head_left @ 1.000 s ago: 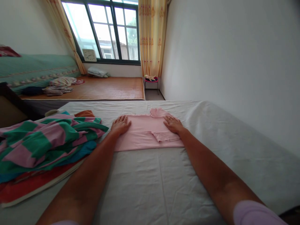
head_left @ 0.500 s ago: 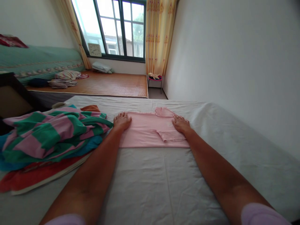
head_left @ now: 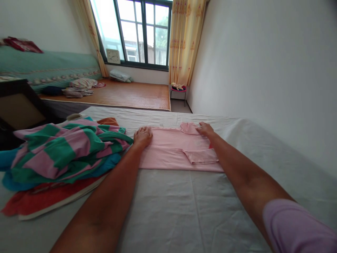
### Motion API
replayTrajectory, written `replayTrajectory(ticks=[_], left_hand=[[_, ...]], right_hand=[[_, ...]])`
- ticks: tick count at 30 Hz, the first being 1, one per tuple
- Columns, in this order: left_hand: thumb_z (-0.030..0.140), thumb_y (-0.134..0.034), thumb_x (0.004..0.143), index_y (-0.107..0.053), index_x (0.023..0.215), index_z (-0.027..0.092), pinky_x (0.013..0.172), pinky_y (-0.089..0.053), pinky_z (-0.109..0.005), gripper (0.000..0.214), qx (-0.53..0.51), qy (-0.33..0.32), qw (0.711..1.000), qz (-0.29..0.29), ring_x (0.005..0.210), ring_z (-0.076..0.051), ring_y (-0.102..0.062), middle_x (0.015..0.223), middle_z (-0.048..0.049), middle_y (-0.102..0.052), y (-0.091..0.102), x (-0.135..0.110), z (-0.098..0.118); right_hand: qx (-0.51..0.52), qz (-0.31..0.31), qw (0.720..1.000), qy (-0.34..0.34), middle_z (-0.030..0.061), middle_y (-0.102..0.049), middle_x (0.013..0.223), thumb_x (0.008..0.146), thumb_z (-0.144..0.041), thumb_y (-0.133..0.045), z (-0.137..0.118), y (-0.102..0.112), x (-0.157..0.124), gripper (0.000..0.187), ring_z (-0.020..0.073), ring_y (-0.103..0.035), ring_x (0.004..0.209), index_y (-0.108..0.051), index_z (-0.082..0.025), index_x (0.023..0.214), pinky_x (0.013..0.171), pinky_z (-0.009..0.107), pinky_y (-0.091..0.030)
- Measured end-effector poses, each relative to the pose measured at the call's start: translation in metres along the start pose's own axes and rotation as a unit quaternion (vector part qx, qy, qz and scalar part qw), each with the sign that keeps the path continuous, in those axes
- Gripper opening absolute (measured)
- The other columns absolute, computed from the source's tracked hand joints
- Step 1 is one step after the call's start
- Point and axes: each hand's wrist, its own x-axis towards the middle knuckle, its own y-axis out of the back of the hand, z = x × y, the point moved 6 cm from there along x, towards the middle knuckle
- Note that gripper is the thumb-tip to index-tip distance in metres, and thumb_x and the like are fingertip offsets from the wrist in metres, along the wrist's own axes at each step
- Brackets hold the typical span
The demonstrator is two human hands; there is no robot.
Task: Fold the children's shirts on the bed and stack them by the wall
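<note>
right sleeve (head_left: 297,225) — short, pale lilac | hem (head_left: 267,216) — curved | hands (head_left: 143,137), forearms (head_left: 113,189) bare

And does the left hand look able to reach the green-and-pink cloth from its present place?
Probably yes: the left hand rests on the pink shirt, the green-and-pink cloth lies near that hand, and nothing visible blocks the way.

1. A white-sheeted bed (head_left: 165,207), faintly creased, fills the foreground.
2. A pink shirt (head_left: 171,140) lies flat across it, one sleeve (head_left: 201,156) folded inward.
3. At left, green-and-pink checked cloth (head_left: 56,147) lies heaped over blue cloth (head_left: 109,164) and red cloth (head_left: 54,196).
</note>
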Motion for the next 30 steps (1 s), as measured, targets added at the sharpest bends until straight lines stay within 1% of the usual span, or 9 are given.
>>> replayTrajectory(ticks=[4, 8, 10, 15, 18, 22, 26, 28, 30], left_hand=[[0.034, -0.028, 0.095, -0.038, 0.145, 0.017, 0.113, -0.024, -0.041, 0.053, -0.009, -0.013, 1.000, 0.007, 0.139, -0.024, -0.032, 0.150, -0.0077, -0.039, -0.003, 0.004, -0.002], [0.032, -0.029, 0.095, -0.039, 0.144, 0.019, 0.113, -0.026, -0.041, 0.052, -0.011, -0.017, 1.000, 0.017, 0.137, -0.024, -0.035, 0.148, -0.0075, -0.042, -0.005, 0.006, -0.004], [0.032, -0.032, 0.094, -0.040, 0.143, 0.019, 0.112, -0.028, -0.041, 0.051, -0.019, -0.017, 0.999, 0.028, 0.136, -0.024, -0.037, 0.147, -0.0079, -0.043, -0.004, 0.007, -0.005], [0.028, -0.039, 0.090, -0.036, 0.145, 0.015, 0.111, -0.031, -0.039, 0.057, -0.045, -0.050, 0.995, 0.075, 0.137, -0.025, -0.035, 0.151, -0.0108, -0.037, 0.005, 0.010, -0.005], [0.020, -0.039, 0.088, -0.037, 0.145, 0.019, 0.111, -0.030, -0.040, 0.058, -0.041, -0.114, 0.989, 0.089, 0.138, -0.025, -0.032, 0.150, -0.0069, -0.038, 0.008, 0.011, 0.004], [0.007, -0.036, 0.083, -0.045, 0.140, 0.028, 0.112, -0.024, -0.046, 0.062, -0.011, -0.176, 0.981, 0.080, 0.135, -0.023, -0.037, 0.138, -0.0046, -0.054, 0.012, 0.007, 0.018], [0.007, -0.043, 0.079, -0.067, 0.111, 0.032, 0.112, -0.017, -0.055, 0.047, 0.021, -0.217, 0.974, 0.069, 0.121, -0.023, -0.050, 0.115, -0.0043, -0.065, 0.026, -0.004, 0.026], [0.009, -0.047, 0.076, -0.071, 0.094, 0.031, 0.112, -0.013, -0.055, 0.037, 0.029, -0.240, 0.967, 0.077, 0.125, -0.024, -0.046, 0.120, -0.0027, -0.062, 0.033, -0.009, 0.028], [0.006, -0.048, 0.073, -0.070, 0.094, 0.030, 0.114, -0.013, -0.052, 0.039, 0.035, -0.272, 0.958, 0.079, 0.133, -0.024, -0.037, 0.131, -0.0005, -0.057, 0.035, -0.013, 0.032]], right_hand=[[0.119, -0.026, 0.991, -0.046, 0.0087, -0.071, 0.092, 0.072, -0.031, -0.069, -0.004, -0.003, 0.008, 0.040, 0.0211, -0.065, 0.084, -0.068, -0.012, 0.107, 0.069, 0.026, -0.048], [0.179, -0.079, 0.980, -0.039, -0.0003, -0.058, 0.055, 0.064, -0.028, -0.073, -0.013, 0.010, 0.006, 0.023, 0.0143, -0.055, 0.053, -0.071, -0.010, 0.077, 0.049, 0.023, -0.040], [0.251, -0.077, 0.965, 0.011, -0.0015, -0.058, 0.055, 0.061, -0.031, -0.074, -0.019, 0.025, -0.003, 0.025, 0.0130, -0.053, 0.052, -0.070, -0.011, 0.075, 0.049, 0.023, -0.040], [0.443, -0.089, 0.876, 0.172, 0.0005, -0.066, 0.070, 0.060, -0.039, -0.073, -0.019, 0.053, -0.056, 0.030, 0.0156, -0.058, 0.062, -0.069, -0.014, 0.076, 0.056, 0.025, -0.046], [0.406, -0.123, 0.885, 0.192, 0.0006, -0.066, 0.067, 0.065, -0.037, -0.069, -0.004, 0.045, -0.086, 0.025, 0.0156, -0.059, 0.063, -0.068, -0.014, 0.073, 0.058, 0.026, -0.047], [0.316, -0.087, 0.911, 0.251, 0.0035, -0.071, 0.083, 0.065, -0.028, -0.068, 0.003, 0.033, -0.113, 0.022, 0.0196, -0.063, 0.079, -0.071, -0.017, 0.084, 0.074, 0.031, -0.048], [0.270, -0.037, 0.901, 0.337, 0.0069, -0.072, 0.102, 0.069, -0.033, -0.072, -0.010, 0.030, -0.133, 0.029, 0.0245, -0.061, 0.100, -0.074, -0.021, 0.095, 0.093, 0.039, -0.041], [0.281, -0.039, 0.893, 0.350, 0.0069, -0.073, 0.095, 0.075, -0.041, -0.068, -0.014, 0.029, -0.138, 0.024, 0.0236, -0.061, 0.096, -0.074, -0.021, 0.088, 0.092, 0.038, -0.041], [0.310, -0.039, 0.894, 0.321, 0.0055, -0.071, 0.083, 0.083, -0.048, -0.057, -0.011, 0.027, -0.137, 0.033, 0.0208, -0.062, 0.084, -0.072, -0.019, 0.080, 0.082, 0.034, -0.045]])
